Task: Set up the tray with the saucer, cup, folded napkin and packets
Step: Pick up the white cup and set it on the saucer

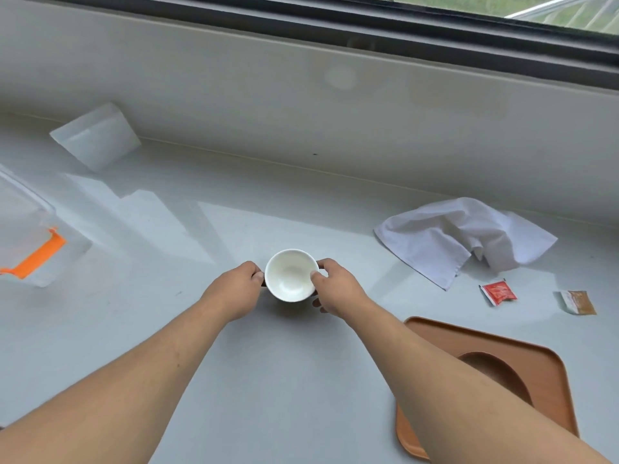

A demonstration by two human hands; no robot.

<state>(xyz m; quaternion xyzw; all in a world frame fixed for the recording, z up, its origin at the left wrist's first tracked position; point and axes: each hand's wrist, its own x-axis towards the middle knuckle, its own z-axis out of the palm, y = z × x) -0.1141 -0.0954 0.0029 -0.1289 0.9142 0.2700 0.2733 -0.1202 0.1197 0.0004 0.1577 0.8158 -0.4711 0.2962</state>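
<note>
A small white cup (290, 275), empty, is at the middle of the counter, gripped from both sides. My left hand (234, 289) pinches its left side and my right hand (338, 289) holds its right rim with the thumb on the edge. A brown tray (522, 343) lies at the lower right, with a round brown saucer (492, 370) on it, both partly hidden by my right forearm. A crumpled white napkin (462, 239) lies unfolded to the right. In front of the napkin lie a red packet (498, 292) and a brown-and-white packet (577, 301).
The pale grey counter (167, 313) runs along a window sill wall at the back. A clear plastic box with an orange latch (33, 249) stands at the left edge. A clear plastic lid or pouch (97, 135) leans against the back wall.
</note>
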